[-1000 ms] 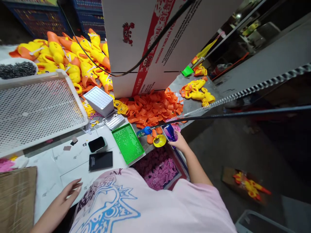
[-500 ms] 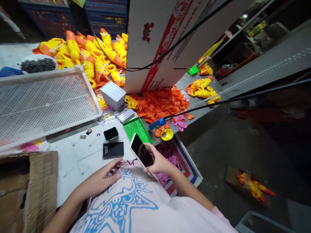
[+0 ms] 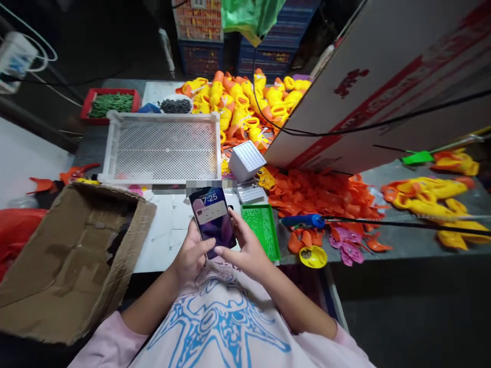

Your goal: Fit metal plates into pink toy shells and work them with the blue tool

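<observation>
A phone with its screen lit is held upright in front of my body, over the near edge of the white work surface. My left hand grips its left side, thumb on the lower screen. Around the right edge are the fingers of my right hand, its thumb at the bottom of the screen. Just right of the phone lies a green tray. Behind the phone stand a grey-white box and a flat clear case.
A white perforated crate lies behind on the left, an open cardboard box nearer. Yellow toy pieces are heaped at the back, orange pieces to the right. A blue-handled tool and a yellow dish are near the right edge.
The phone's dark screen has lit up. My left hand has come from beside my shirt to grip the phone with my right hand. The view has swung left.
</observation>
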Demonstrator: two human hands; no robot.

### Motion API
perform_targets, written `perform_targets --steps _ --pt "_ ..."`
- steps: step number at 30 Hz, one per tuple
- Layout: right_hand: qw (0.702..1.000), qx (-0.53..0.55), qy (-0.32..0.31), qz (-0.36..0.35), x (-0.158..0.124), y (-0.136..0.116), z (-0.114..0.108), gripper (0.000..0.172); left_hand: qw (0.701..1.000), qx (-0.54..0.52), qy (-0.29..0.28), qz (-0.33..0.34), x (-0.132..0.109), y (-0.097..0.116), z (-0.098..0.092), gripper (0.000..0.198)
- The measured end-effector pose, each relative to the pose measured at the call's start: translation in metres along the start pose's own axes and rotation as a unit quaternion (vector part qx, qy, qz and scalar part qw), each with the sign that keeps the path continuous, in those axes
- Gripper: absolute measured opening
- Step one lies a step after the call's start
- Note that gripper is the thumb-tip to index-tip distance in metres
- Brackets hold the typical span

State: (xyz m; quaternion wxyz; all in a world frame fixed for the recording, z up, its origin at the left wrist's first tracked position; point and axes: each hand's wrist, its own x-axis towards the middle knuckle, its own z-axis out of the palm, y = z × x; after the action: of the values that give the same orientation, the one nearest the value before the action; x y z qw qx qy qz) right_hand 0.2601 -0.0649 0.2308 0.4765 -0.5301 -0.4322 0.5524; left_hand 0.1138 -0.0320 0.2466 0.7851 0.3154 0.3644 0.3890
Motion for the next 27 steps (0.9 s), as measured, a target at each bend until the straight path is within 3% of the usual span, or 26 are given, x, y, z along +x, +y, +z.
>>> perform_targets --steps 2,6,12,18,23,27 --pt "0.999 -0.033 0.006 -0.017 0.004 -0.008 -0.003 0.07 0.999 -0.038 0.021 -0.003 0.001 0.008 -0.001 0.069" --pt "0.99 -0.094 0.09 -0.053 0.018 -0.017 -0.008 0.037 0.997 -0.075 0.015 -0.034 -0.006 0.01 -0.005 0.063" --pt "0.993 -0.02 0.119 0.015 0.039 -0.024 0.002 0.044 0.995 -0.086 0.008 -0.052 -0.011 0.001 0.001 0.079" --pt "0.992 -0.032 0.125 0.012 0.045 -0.023 0.004 0.046 0.995 -0.091 0.026 -0.038 -0.01 0.002 0.01 0.079" --pt "0.994 0.068 0.085 0.0 0.039 -0.015 -0.007 0.032 0.992 -0.114 0.039 -0.034 -0.011 0.004 0.012 0.08" --pt "0.995 0.06 0.08 -0.016 0.027 -0.009 -0.014 0.025 0.991 -0.12 0.048 -0.035 -0.011 0.003 0.01 0.083"
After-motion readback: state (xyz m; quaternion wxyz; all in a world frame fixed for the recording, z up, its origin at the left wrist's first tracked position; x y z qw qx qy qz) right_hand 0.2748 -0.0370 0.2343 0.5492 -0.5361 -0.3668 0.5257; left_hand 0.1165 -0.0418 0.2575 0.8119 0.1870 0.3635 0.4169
